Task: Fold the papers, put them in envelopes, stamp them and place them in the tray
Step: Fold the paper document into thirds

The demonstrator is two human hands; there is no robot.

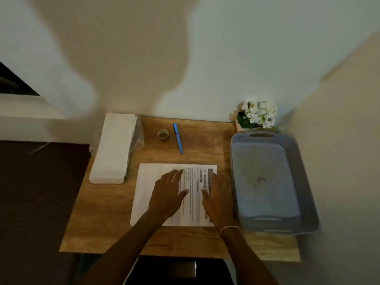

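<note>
Pressing both palms flat on the papers (148,182) at the middle of the table (102,223), I grip nothing: my left hand (166,194) and right hand (219,199) lie with fingers straight on the top sheet. I judge this the folding step, not yet creased. Next I need to lift one edge, bring it over squarely and press the fold. Envelopes (113,149) wait at ten o'clock, the tray (296,161) at three.

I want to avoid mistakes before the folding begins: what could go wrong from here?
The papers seem stacked under the left hand and right hand, so two sheets might fold together. The tray sits close beside the papers; a lifted sheet could catch its rim.
</note>
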